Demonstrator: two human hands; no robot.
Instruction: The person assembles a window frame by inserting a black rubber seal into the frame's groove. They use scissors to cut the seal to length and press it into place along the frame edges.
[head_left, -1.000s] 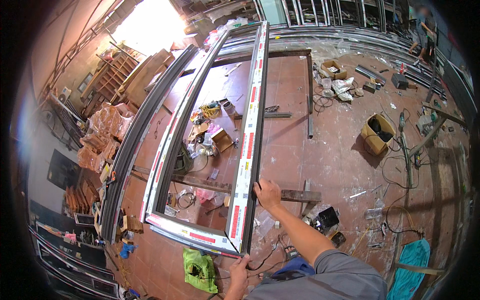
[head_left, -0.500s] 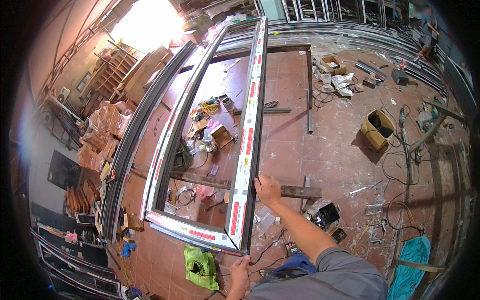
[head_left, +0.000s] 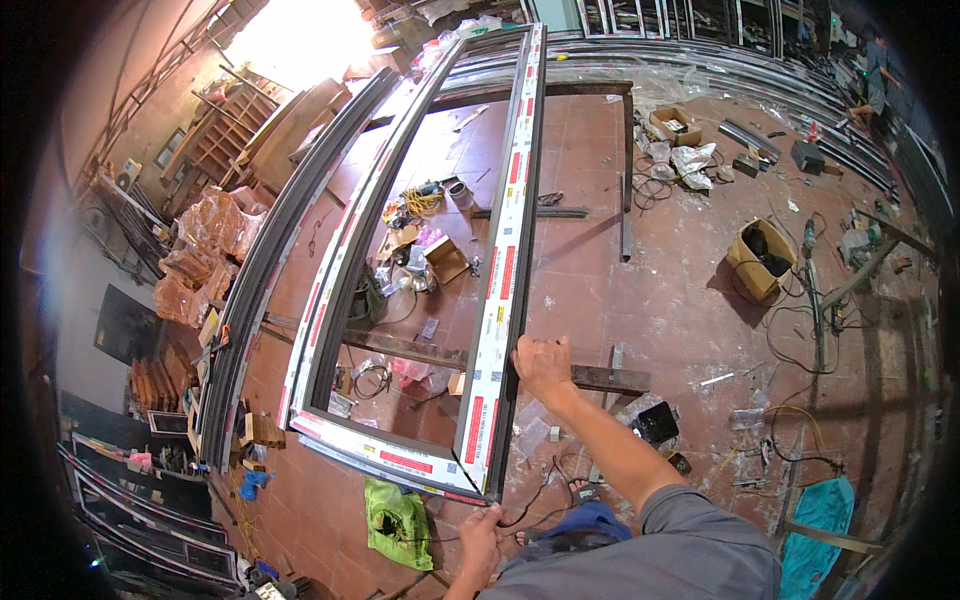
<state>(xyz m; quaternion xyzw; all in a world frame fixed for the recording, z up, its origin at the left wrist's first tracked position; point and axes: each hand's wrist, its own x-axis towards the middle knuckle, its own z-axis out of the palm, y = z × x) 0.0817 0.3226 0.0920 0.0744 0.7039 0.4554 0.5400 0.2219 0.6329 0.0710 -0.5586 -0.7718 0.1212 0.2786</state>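
Observation:
A long rectangular window or door frame (head_left: 497, 300), dark with white and red protective tape, lies raised above the floor on dark metal bars. My right hand (head_left: 543, 368) is closed against the outer edge of its right side, fingers curled on the profile. Close by the near right corner, my left hand (head_left: 480, 532) has its thumb and fingers pinched together at the underside. What that pinch holds, if anything, is too small to make out. A dark support bar (head_left: 610, 380) passes under the frame beside my right hand.
Left of the frame lie long dark profiles (head_left: 290, 260). A green bag (head_left: 395, 525) sits on the floor near my left hand. To the right are an open carton (head_left: 760, 260), loose cables and a turquoise cloth (head_left: 820, 540). A person (head_left: 877, 75) stands far right.
The view has shifted slightly, so the frame sits a little higher in the picture. Both hands stay at about the same places on the frame.

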